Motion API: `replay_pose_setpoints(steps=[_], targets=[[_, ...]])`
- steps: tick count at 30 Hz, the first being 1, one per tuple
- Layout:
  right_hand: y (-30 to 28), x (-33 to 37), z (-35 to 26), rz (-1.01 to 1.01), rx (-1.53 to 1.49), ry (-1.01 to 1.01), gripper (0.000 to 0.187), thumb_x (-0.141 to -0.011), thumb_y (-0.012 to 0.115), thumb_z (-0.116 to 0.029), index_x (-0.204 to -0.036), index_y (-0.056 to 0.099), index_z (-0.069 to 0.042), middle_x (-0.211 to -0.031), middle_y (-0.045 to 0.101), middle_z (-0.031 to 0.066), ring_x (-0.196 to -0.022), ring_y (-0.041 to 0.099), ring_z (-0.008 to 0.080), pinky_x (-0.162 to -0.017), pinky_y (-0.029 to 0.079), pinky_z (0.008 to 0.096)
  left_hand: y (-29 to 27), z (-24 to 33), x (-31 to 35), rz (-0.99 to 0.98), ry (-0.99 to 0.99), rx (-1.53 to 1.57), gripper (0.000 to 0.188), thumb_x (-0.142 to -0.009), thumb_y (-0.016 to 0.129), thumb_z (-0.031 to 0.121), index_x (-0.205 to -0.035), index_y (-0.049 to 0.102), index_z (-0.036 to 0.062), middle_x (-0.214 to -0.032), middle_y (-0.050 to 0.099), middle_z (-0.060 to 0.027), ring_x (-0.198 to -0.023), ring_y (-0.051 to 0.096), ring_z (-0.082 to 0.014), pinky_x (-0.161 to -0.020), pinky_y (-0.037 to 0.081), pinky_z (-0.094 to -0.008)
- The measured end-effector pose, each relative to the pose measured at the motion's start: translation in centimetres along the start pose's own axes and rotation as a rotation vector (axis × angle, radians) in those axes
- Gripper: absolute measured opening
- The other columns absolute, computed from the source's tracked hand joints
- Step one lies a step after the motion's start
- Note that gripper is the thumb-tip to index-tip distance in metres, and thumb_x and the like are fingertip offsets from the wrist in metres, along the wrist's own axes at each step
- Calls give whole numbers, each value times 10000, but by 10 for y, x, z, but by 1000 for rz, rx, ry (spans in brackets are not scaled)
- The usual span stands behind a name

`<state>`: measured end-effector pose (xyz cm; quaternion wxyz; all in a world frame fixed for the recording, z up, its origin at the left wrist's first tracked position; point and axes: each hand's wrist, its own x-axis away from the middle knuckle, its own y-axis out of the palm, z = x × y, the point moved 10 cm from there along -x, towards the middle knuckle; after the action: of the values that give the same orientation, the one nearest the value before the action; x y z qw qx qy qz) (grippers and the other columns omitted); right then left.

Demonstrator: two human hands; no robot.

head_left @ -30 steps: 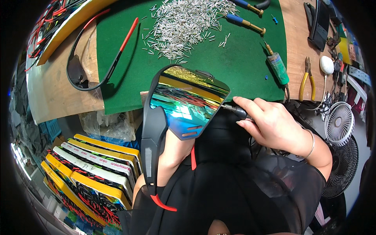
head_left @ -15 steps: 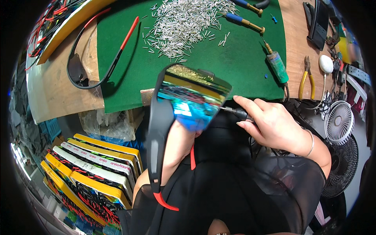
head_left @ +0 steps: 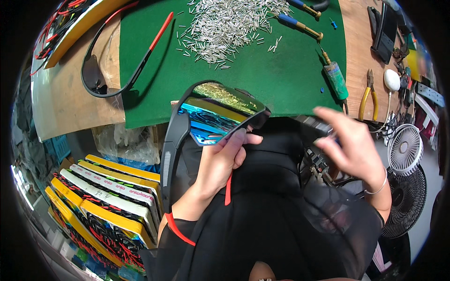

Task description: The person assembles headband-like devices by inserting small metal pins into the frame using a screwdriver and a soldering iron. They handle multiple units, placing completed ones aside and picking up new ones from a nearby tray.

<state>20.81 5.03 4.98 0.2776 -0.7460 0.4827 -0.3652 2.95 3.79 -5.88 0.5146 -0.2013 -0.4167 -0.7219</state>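
My left hand (head_left: 224, 157) grips a pair of wraparound sunglasses (head_left: 220, 110) by the edge of the mirrored blue-and-gold lens. Their black frame has red temple tips, and one temple hangs down along my left forearm. Off to the right of the sunglasses, my right hand (head_left: 349, 145) is blurred by motion, with thumb and index finger curled round a black screwdriver (head_left: 319, 125), also blurred. Its tip is apart from the sunglasses. A second pair of sunglasses (head_left: 126, 89), dark-lensed with red tips, lies at the left of the green mat (head_left: 281, 86).
Many small metal pins (head_left: 220, 33) are heaped on the mat. Blue-handled screwdrivers (head_left: 300, 27), a green-handled tool (head_left: 335, 79) and yellow pliers (head_left: 369, 96) lie to the right. A white fan (head_left: 405, 149) stands beyond my right arm. Boxes of red-tipped frames (head_left: 112, 187) stand at lower left.
My right hand has pulled the screwdriver away from the lens edge toward the right. The sunglasses in my left hand have tilted and shifted slightly left, and more of my left fingers shows.
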Motion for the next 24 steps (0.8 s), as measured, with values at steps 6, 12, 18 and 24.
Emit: replay_pose_setpoints(steps=[6,12,18,24], targets=[[-110,-1,103,619,240,342,326,-852,552,-230,-1097,525,-16,-881,605,173,-782,609,237,-683,456,305,25,-19,1,-186,-96,-95,208,-913,426,126,-1019,516,-29,-804,622,-97,-464,370,-36,-417,277,-156],[-101,-43,136,748,551,176,317,-831,553,-275,-1057,524,-55,-840,594,177,-800,578,331,-700,460,387,21,-32,4,-231,-141,-91,230,-902,452,135,-1038,520,-38,-806,631,-104,-470,388,-33,-419,306,-160],[-105,-61,127,770,777,171,360,-807,586,-264,-1082,514,-43,-860,545,186,-822,547,326,-719,454,386,29,-19,2,-190,-132,-36,253,-908,452,164,-1052,508,-37,-806,622,-104,-458,352,-29,-414,273,-148],[-42,-25,-8,322,58,-164,364,-771,590,-93,-1117,512,-9,-991,557,168,-830,535,285,-759,438,348,16,-32,-8,-113,-138,-18,269,-911,451,169,-1071,504,-40,-803,629,-84,-454,360,-23,-411,271,-149]])
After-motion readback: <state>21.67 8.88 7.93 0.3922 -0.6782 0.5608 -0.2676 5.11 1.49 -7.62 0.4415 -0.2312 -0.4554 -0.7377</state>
